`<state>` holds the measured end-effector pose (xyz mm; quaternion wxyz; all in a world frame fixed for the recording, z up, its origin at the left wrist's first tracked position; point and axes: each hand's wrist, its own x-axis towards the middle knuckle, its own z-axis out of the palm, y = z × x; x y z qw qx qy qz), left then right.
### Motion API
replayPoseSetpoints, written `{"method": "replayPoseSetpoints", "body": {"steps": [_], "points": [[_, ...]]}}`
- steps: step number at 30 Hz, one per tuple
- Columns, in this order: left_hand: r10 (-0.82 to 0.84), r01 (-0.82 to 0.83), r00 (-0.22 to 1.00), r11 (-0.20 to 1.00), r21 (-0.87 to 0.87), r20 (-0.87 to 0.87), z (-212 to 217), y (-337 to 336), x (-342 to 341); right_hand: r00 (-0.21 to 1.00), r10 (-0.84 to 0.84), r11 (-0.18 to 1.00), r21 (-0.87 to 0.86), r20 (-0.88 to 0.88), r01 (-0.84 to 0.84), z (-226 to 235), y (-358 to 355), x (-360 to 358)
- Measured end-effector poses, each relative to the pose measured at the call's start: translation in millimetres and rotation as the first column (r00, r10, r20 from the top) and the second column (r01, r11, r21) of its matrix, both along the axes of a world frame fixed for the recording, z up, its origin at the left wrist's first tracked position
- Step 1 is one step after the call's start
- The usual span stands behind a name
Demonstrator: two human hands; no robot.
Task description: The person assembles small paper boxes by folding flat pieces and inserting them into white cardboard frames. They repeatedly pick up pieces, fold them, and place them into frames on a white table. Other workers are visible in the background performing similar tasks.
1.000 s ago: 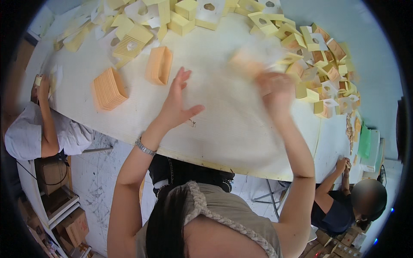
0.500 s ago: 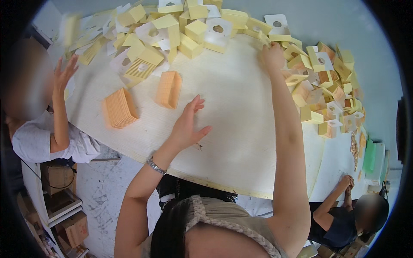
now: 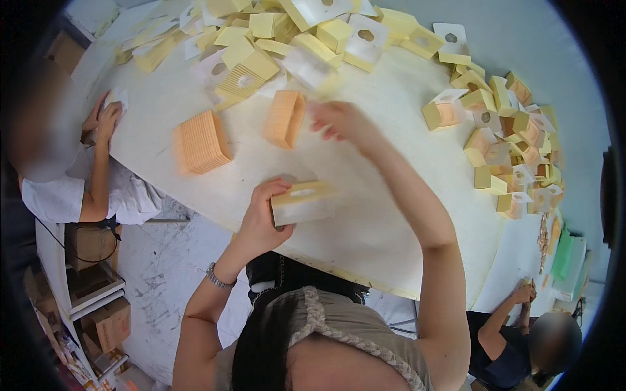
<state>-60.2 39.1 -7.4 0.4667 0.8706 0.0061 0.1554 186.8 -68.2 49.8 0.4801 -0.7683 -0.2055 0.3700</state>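
My left hand (image 3: pixel 261 215) is closed on a small yellow-and-white paper box (image 3: pixel 303 207), with an oval opening showing along its top. It holds the box low over the near part of the table. My right hand (image 3: pixel 345 126), blurred by motion, has its fingers apart and I see nothing in them. Its fingertips are just right of an upright stack of orange striped paper sleeves (image 3: pixel 282 120), apparently not touching it. A larger stack of the same orange sleeves (image 3: pixel 202 142) stands further left.
Heaped yellow-and-white boxes (image 3: pixel 261 26) line the far side of the white table (image 3: pixel 391 189); another pile (image 3: pixel 508 137) runs down the right. One co-worker (image 3: pixel 98 176) handles something white at the left edge. Another (image 3: pixel 515 339) sits at the lower right, near a green bin (image 3: pixel 563 254).
My right hand has come back from the far pile, moving left and nearer. My left hand, empty before, now holds a paper box. The view has shifted slightly.
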Motion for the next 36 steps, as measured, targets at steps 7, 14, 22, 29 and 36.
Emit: {"method": "replayPoseSetpoints", "body": {"steps": [7,14,22,29,36], "points": [[0.009,-0.011,1.000,0.999,-0.045,-0.029,-2,0,-11,0.964,-0.042,0.984,0.154,-0.264,0.085,-18,55,-1],[-0.048,0.049,0.999,0.998,0.028,-0.010,3,-5,13,0.946,0.022,0.998,-0.050,-0.322,-0.040,-1,20,18],[-0.008,0.002,0.997,0.997,-0.071,-0.081,-5,-4,19,1.000,-0.018,0.976,-0.216,0.011,0.020,3,-130,3],[0.037,-0.035,0.999,0.990,-0.138,0.014,-9,-24,75,0.365,0.002,0.969,-0.092,0.931,0.231,-53,-174,-43],[0.009,-0.013,0.991,1.000,-0.027,-0.132,0,-22,76,0.398,0.168,0.917,-0.291,0.902,0.273,-7,-179,-93]]}}
